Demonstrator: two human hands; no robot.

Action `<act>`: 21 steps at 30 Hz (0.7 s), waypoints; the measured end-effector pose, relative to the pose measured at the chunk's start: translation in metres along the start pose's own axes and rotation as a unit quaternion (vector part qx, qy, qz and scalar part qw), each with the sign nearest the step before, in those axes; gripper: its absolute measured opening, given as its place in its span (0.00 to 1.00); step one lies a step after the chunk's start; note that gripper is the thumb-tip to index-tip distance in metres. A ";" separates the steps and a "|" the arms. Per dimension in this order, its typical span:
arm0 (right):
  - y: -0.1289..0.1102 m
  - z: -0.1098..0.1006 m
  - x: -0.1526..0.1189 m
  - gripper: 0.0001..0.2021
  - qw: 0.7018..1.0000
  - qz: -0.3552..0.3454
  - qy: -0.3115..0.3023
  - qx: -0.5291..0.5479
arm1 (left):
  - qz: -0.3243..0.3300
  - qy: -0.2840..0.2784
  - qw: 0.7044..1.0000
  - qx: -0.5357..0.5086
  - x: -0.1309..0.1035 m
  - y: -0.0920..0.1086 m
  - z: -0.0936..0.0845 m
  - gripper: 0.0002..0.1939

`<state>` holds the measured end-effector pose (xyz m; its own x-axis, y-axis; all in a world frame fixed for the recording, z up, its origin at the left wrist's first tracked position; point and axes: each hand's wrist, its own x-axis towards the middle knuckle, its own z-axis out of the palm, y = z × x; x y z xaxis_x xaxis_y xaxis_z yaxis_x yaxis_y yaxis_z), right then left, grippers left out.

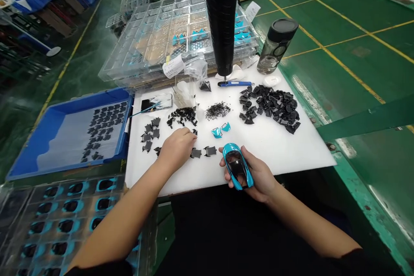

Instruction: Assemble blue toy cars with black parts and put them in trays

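My right hand (262, 176) holds a glossy turquoise toy car body (230, 150) with dark windows, its fingers wrapped round the sides. My left hand (177, 148) is closed, fingertips pinched low over the white work surface. A small black part shows at those fingertips, but whether it is gripped is hidden. Dark grey flat parts (210, 151) lie between the hands, and more grey parts (152, 129) sit left of the left hand. Two turquoise pieces (221, 130) rest beyond the car body. Behind the left hand is a heap of small black parts (183, 116).
A black electric screwdriver (223, 30) hangs over the table, above tiny screws (218, 111) and a blue pen-like tool (237, 83). Black parts (274, 105) are piled right. Around stand a bottle (274, 47), clear trays (152, 43), a blue bin (58, 138) and a tray of car bodies (69, 206).
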<state>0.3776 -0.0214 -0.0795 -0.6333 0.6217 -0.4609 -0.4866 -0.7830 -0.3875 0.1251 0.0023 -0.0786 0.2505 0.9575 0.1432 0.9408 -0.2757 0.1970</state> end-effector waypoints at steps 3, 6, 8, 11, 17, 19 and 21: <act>0.001 0.002 0.001 0.22 1.000 0.000 -0.002 0.001 | 0.015 0.027 0.999 -0.021 -0.003 0.006 -0.009 0.08; 0.004 0.007 0.004 0.22 1.000 0.002 -0.001 -0.007 | 0.048 0.096 0.990 -0.086 -0.013 0.024 -0.018 0.04; 0.006 0.011 0.006 0.22 1.000 0.007 -0.004 -0.013 | 0.075 0.141 0.979 -0.127 -0.020 0.036 -0.022 0.05; 0.008 0.014 0.008 0.22 0.999 0.012 -0.006 -0.030 | 0.105 0.155 0.969 -0.161 -0.027 0.050 -0.023 0.12; 0.012 0.014 0.011 0.25 0.997 0.017 -0.004 -0.078 | 0.232 0.154 0.952 -0.129 -0.028 0.052 -0.018 0.16; 0.013 0.012 0.012 0.25 0.996 0.022 -0.009 -0.087 | 0.253 0.170 0.946 -0.111 -0.027 0.053 -0.016 0.15; 0.014 0.011 0.012 0.25 0.995 0.023 -0.016 -0.092 | 0.257 0.170 0.946 -0.104 -0.025 0.054 -0.016 0.15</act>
<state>0.3567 -0.0251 -0.0811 -0.6723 0.5825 -0.4569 -0.3410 -0.7915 -0.5073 0.1657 -0.0379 -0.0561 0.5411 0.6195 0.5686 0.6411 -0.7415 0.1978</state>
